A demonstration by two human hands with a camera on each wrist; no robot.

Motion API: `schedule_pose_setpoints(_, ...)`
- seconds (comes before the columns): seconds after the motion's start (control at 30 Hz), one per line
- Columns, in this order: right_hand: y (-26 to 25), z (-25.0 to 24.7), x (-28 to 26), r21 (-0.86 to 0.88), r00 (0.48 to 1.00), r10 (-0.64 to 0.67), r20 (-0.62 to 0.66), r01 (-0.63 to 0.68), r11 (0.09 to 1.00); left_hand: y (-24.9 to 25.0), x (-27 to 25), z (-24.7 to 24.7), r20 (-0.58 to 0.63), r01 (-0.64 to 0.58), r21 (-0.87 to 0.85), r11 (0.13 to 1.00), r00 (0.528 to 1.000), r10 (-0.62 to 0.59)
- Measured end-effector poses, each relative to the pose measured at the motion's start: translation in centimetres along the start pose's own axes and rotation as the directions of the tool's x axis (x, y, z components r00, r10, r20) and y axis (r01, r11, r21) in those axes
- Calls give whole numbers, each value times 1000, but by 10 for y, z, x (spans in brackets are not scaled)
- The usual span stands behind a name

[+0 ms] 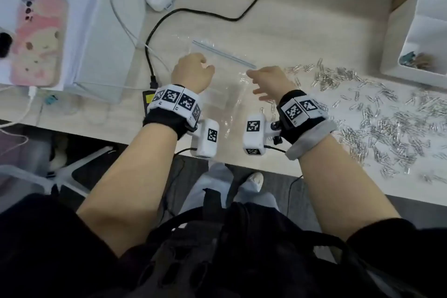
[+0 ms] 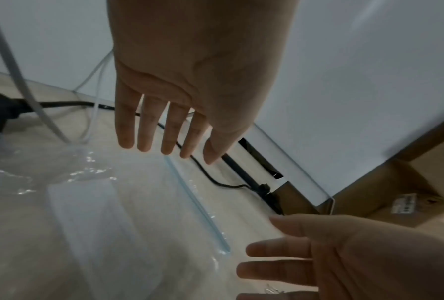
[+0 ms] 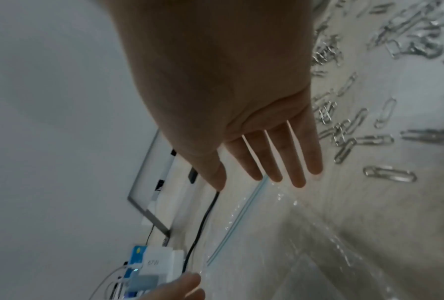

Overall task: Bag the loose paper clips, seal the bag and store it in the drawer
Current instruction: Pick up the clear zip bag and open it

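Note:
A clear zip bag (image 1: 225,89) lies flat on the pale desk, its blue zip strip (image 1: 225,54) at the far end. My left hand (image 1: 193,72) hovers over the bag's left part with straight, slightly spread fingers (image 2: 146,142) and holds nothing. My right hand (image 1: 268,82) reaches over the bag's right edge, its fingers (image 3: 298,178) also straight and empty. Whether either hand touches the plastic (image 2: 100,223) I cannot tell. Loose silver paper clips (image 1: 377,113) lie scattered over the desk to the right of the bag (image 3: 280,253), some close to my right hand (image 3: 344,142).
A white open box (image 1: 399,31) with small items inside stands at the far right. A phone in a pink case (image 1: 38,41) lies on a white stand (image 1: 104,31) at the left. A black cable (image 1: 193,11) curves behind the bag. The desk's front edge (image 1: 157,145) runs under my wrists.

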State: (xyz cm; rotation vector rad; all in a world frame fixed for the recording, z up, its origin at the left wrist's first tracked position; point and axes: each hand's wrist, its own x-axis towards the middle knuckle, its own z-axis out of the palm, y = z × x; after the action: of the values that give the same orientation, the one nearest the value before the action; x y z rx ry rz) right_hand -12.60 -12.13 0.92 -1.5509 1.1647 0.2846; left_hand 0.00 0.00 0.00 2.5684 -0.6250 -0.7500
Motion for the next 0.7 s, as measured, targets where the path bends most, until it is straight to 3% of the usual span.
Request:
schedule_pose_setpoints(0.17,-2,15,22,166,993,109,-45,-100,981,-20,25,-3,10,75,-54,996,997,-75)
schedule_pose_setpoints(0.33,-2,23,39,267,980,148,-132,-108,958,-32,46,0,6,138,-152,979,990,-139)
schedule_pose_setpoints(0.47,3,23,49,364,975,178,-131,-120,924,-33,55,1,19,189,-258,948,982,-190)
schedule_pose_setpoints(0.7,1,15,42,506,991,98,-94,-37,862,-23,58,-4,-58,114,-384,916,987,-147)
